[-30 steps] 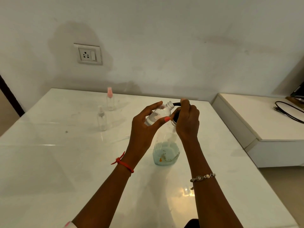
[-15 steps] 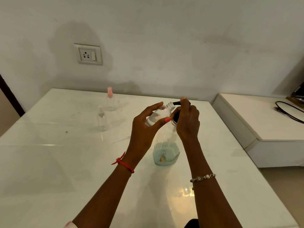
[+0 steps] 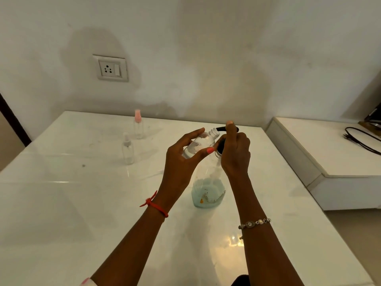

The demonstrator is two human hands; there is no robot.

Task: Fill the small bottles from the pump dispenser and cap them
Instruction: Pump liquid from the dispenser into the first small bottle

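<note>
The left hand [image 3: 181, 159] grips a small clear plastic bottle [image 3: 199, 144] between thumb and curled fingers, tilted so that its open neck meets the spout of the black pump head [image 3: 221, 146]. The right hand [image 3: 235, 153] is curled round that pump head, one fingertip up on top. Below them a tall clear dispenser bottle [image 3: 208, 190], with pale blue liquid at its bottom, stands on the glossy white table [image 3: 72, 203]. Far left stand a pink-capped small bottle [image 3: 138, 125] and, nearer, a clear-capped small bottle [image 3: 127, 149]. A white wall socket [image 3: 111, 68] sits above; a black cable [image 3: 360, 139] lies far right.
</note>
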